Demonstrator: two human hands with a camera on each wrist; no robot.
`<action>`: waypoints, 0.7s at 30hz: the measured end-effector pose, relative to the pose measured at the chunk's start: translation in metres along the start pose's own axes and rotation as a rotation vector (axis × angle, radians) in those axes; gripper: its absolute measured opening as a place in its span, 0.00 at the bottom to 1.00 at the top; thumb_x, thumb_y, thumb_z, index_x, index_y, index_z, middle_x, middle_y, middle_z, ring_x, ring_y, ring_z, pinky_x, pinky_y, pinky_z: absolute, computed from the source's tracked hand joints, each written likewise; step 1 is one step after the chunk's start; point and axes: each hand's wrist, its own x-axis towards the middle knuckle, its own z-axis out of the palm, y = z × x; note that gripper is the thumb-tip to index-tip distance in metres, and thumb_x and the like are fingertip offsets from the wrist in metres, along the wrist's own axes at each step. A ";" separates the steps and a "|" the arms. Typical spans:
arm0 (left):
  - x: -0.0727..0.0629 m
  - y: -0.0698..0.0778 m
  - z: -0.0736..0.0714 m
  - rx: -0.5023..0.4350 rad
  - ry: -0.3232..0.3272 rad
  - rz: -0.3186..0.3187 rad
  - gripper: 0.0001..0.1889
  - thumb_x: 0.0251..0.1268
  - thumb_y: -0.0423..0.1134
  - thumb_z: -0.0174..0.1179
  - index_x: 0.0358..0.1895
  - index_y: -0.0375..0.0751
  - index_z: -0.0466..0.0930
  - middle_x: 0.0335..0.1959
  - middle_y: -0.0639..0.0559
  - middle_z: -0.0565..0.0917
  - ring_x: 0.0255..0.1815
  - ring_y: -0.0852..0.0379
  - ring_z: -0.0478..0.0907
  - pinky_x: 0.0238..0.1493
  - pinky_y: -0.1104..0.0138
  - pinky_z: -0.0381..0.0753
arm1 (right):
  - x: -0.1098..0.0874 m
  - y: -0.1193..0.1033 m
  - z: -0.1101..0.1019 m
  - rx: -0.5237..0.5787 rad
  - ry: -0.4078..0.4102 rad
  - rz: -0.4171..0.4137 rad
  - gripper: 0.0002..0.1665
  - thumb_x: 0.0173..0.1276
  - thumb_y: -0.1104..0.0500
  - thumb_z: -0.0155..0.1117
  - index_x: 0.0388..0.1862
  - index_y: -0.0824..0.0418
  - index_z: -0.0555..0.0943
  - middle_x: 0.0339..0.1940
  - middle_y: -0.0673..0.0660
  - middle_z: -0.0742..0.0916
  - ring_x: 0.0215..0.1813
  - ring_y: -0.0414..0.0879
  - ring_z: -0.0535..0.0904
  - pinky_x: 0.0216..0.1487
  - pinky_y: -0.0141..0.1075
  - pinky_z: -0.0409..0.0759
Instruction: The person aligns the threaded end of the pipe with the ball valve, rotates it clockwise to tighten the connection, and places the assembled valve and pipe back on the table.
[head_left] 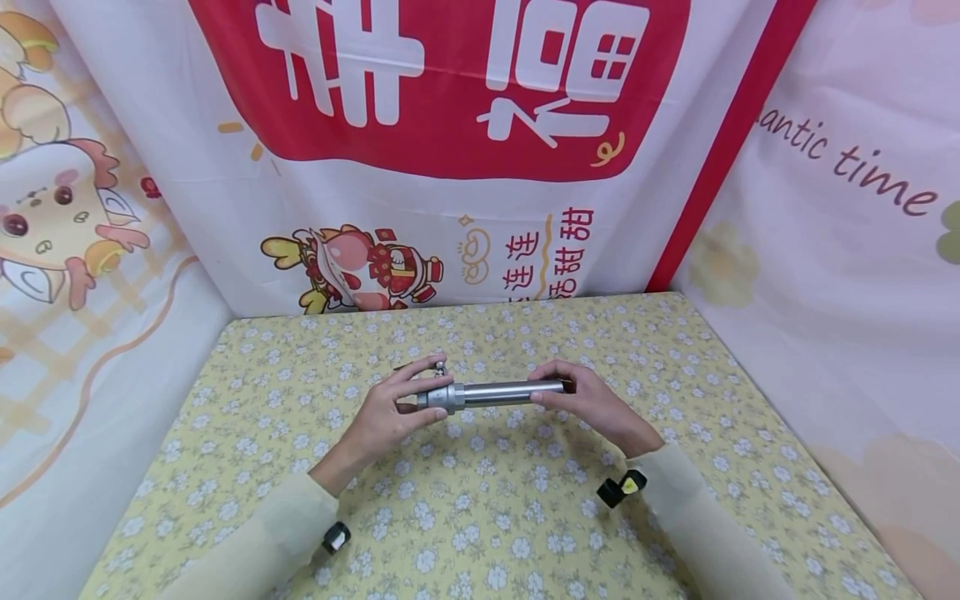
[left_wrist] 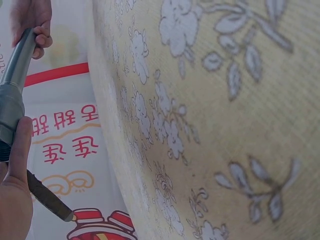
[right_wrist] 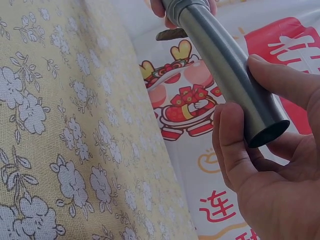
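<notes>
A smooth steel pipe (head_left: pixel 498 393) is joined to a grey metal valve (head_left: pixel 447 398), and both are held level above the cloth. My left hand (head_left: pixel 384 417) grips the valve end, thumb on the near side and fingers on the far side. At the pipe's other end, my right hand (head_left: pixel 583 400) holds it between thumb and fingers. A dark lever (left_wrist: pixel 50 197) sticks out beside the valve in the left wrist view. The pipe's open round mouth (right_wrist: pixel 269 134) shows in the right wrist view, between the right fingers. My left palm hides part of the valve.
A yellow flowered cloth (head_left: pixel 480 508) covers the table. Printed white and red hangings (head_left: pixel 450 196) stand behind it and along both sides. A small black device (head_left: pixel 622 487) sits at my right wrist, another (head_left: pixel 337 537) at my left.
</notes>
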 end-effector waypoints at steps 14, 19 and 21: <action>0.000 0.001 0.000 0.004 0.000 -0.008 0.25 0.72 0.34 0.74 0.71 0.41 0.84 0.85 0.46 0.69 0.77 0.37 0.75 0.58 0.68 0.90 | 0.000 -0.001 0.000 -0.016 0.014 0.009 0.21 0.78 0.45 0.73 0.62 0.53 0.86 0.53 0.59 0.86 0.47 0.53 0.80 0.53 0.52 0.84; 0.000 0.002 0.001 -0.012 0.003 -0.009 0.25 0.72 0.33 0.74 0.71 0.43 0.85 0.85 0.43 0.69 0.77 0.36 0.74 0.57 0.70 0.90 | 0.000 -0.002 0.001 -0.021 0.025 0.010 0.21 0.78 0.44 0.73 0.61 0.53 0.85 0.53 0.59 0.87 0.49 0.54 0.82 0.55 0.53 0.86; 0.000 0.002 0.001 -0.021 0.005 -0.013 0.25 0.72 0.33 0.74 0.70 0.43 0.86 0.85 0.43 0.69 0.77 0.36 0.74 0.56 0.71 0.89 | 0.001 -0.001 0.001 -0.022 0.027 0.006 0.20 0.79 0.45 0.73 0.61 0.54 0.84 0.53 0.59 0.87 0.50 0.56 0.83 0.55 0.52 0.87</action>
